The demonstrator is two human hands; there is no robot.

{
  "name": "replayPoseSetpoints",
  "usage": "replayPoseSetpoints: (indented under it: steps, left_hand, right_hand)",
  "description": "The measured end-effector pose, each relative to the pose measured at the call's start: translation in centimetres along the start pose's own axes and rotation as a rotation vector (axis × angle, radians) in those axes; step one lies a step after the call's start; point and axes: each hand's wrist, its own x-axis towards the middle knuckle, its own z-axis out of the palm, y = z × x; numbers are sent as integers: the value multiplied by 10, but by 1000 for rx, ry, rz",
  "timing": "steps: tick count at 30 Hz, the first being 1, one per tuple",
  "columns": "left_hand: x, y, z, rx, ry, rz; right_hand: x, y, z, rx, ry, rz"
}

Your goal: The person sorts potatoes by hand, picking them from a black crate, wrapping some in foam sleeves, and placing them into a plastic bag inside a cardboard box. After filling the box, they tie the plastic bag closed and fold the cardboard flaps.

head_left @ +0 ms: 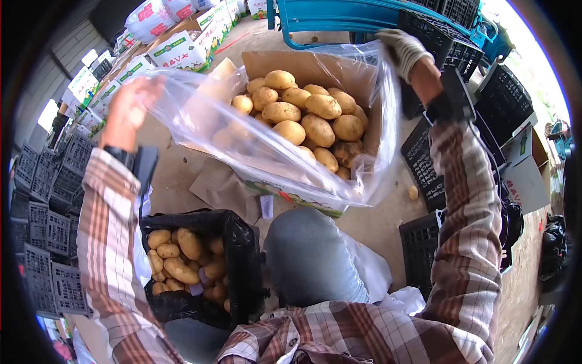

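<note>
From my seat behind the head camera, I have the clear plastic liner (200,115) spread across the middle of the view, toward 12 o'clock, rising out of a cardboard box (267,64) and draping over its near wall. Inside lies a heap of potatoes (318,106), the nearer ones seen through the film. My left hand (126,104), at 10 o'clock and blurred, has a narrow pinch on one edge of the liner; my right hand (403,51), gloved, between 1 and 2, holds the far corner in curled fingers, though how tightly I cannot tell. Below the box, at 6 o'clock, is a bent knee (309,255) in blue-grey cloth. At 8 o'clock a container with a black plastic lining (239,242) holds more potatoes, just beside the knee. One small potato (413,193) sits on the floor at 3 o'clock, near black crates (424,159). Farther out, I see dark crates stacked (45,221) at 9 o'clock, printed cartons (188,50) at 11 with a plump white bag (148,21) behind them, and a blue metal frame (339,18) between 12 and 1.
</note>
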Motion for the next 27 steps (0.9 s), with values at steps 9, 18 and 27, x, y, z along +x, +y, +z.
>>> replayPoseSetpoints:
  steps: [9, 18, 27]
  left_hand:
    - [55, -9, -30, -140, 474, 48]
    - [-22, -85, 120, 280, -330, -89]
    - [-70, -128, 158, 334, -486, -97]
  right_hand:
    - [-154, 50, -9, -1388, -925, -443]
    - [40, 80, 34, -2000, -281, -1477]
    - [-115, 42, 123, -660, -775, -961]
